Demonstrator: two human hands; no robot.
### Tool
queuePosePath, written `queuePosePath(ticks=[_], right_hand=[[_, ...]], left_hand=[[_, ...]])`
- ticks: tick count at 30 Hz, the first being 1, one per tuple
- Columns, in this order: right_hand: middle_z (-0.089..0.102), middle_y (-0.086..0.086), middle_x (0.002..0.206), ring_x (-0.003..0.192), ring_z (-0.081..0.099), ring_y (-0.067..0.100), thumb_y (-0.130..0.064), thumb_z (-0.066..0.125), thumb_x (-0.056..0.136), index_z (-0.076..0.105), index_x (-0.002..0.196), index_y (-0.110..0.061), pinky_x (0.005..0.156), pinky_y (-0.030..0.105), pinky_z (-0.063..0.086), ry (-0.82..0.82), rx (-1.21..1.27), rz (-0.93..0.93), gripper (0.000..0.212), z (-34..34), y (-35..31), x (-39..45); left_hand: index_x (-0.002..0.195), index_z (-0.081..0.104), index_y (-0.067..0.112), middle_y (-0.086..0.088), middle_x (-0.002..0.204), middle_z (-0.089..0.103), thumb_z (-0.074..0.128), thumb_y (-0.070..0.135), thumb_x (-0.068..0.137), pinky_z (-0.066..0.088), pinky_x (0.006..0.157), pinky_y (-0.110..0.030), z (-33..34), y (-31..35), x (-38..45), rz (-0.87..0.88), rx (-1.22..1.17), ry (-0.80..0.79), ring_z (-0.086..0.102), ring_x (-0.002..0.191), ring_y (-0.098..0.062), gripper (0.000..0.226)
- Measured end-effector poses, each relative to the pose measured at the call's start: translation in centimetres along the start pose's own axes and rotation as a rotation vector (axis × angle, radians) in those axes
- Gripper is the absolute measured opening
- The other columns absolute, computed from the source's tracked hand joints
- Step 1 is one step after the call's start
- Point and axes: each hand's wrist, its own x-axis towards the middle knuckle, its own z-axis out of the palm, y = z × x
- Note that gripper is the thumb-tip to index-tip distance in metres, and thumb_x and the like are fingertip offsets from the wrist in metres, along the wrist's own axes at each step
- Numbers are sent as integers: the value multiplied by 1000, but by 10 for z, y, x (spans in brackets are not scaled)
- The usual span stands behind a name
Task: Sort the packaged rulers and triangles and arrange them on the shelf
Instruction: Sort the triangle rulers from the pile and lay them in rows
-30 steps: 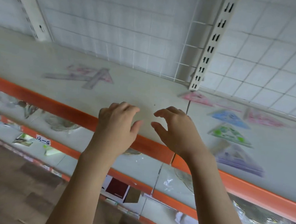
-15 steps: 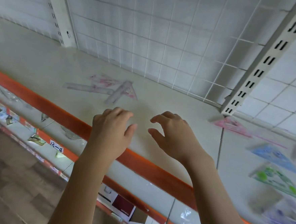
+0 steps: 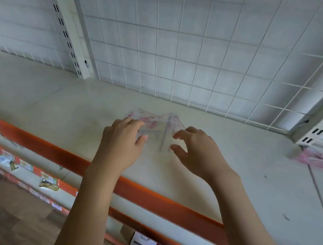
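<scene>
Packaged rulers and triangles point(image 3: 157, 128) lie in a small blurred heap on the pale shelf point(image 3: 239, 166), roughly in the middle of its depth, between my two hands. I can make out clear plastic with pink markings on the heap's left part and bluish-grey strips crossing on its right part; the motion blur hides finer detail and I cannot count the pieces.

My left hand point(image 3: 124, 141) reaches over the left side of the heap with its fingers bent down over the packaging. Whether they grip the plastic or only rest on it I cannot tell, since the fingertips are hidden behind the back of the hand. My right hand point(image 3: 195, 149) sits at the heap's right edge, fingers and thumb loosely curved and spread, with a gap between thumb and forefinger; it holds nothing that I can see, though its fingertips are just beside the clear wrapping.

Another pink packaged triangle point(image 3: 316, 158) lies well apart at the far right of the shelf, near the slotted upright point(image 3: 317, 131). Behind the heap stands a white wire grid panel point(image 3: 181, 47). An orange front rail point(image 3: 161, 200) runs along the shelf's near edge, and lower shelves with small packets point(image 3: 47, 179) show beneath it on the left.
</scene>
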Motion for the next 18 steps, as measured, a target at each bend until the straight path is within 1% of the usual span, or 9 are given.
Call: queuePosePath(ticks=[3,5,8,11,13,15,17,18], right_hand=[[55,-2,121,112,51,21,-38,50,93,56,124,-25,94,34,41,22,-3,60,34,4,-11,12],[56,-2,120,111,52,22,-38,51,93,56,123,-24,92,34,43,35,-11,108,34,7,-13,16],[57,0,118,110,53,22,-37,51,93,57,123,-22,91,35,44,48,-10,178,34,11,-14,20],[56,0,118,110,52,23,-38,51,93,57,124,-22,91,34,43,42,-6,241,35,15,-15,19],[56,1,117,109,52,24,-37,51,93,57,123,-22,91,34,43,52,-3,275,35,17,-14,18],[57,1,117,109,53,24,-37,52,92,58,123,-22,91,34,43,68,1,302,34,18,-14,17],[57,1,116,106,54,24,-36,52,92,58,122,-22,89,34,43,82,-1,315,34,19,-15,17],[57,1,116,105,54,24,-36,52,92,58,122,-21,88,33,43,90,-1,319,33,19,-15,17]], left_hand=[[130,49,21,1,129,52,48,35,94,35,94,-36,-4,-24,21,14,40,-56,44,120,-25,39],[129,50,20,0,129,51,50,36,93,35,95,-36,-6,-36,37,20,30,-96,43,121,-25,39],[127,51,17,-5,130,49,59,36,88,36,100,-37,-6,-47,72,53,-41,-154,42,123,-27,45],[132,48,17,-7,136,43,71,36,79,35,104,-35,-2,-49,108,79,-130,-313,39,127,-24,60],[134,46,19,-5,139,39,75,37,75,35,102,-32,5,-49,123,81,-121,-446,38,129,-22,68],[134,46,19,-5,137,39,77,39,72,40,97,-31,12,-47,132,84,-54,-547,41,125,-23,72],[134,46,17,-6,135,40,78,41,70,42,93,-31,14,-47,138,91,2,-585,45,120,-24,75],[136,43,16,-7,136,40,78,41,70,42,94,-31,14,-48,140,92,17,-589,45,120,-25,78]])
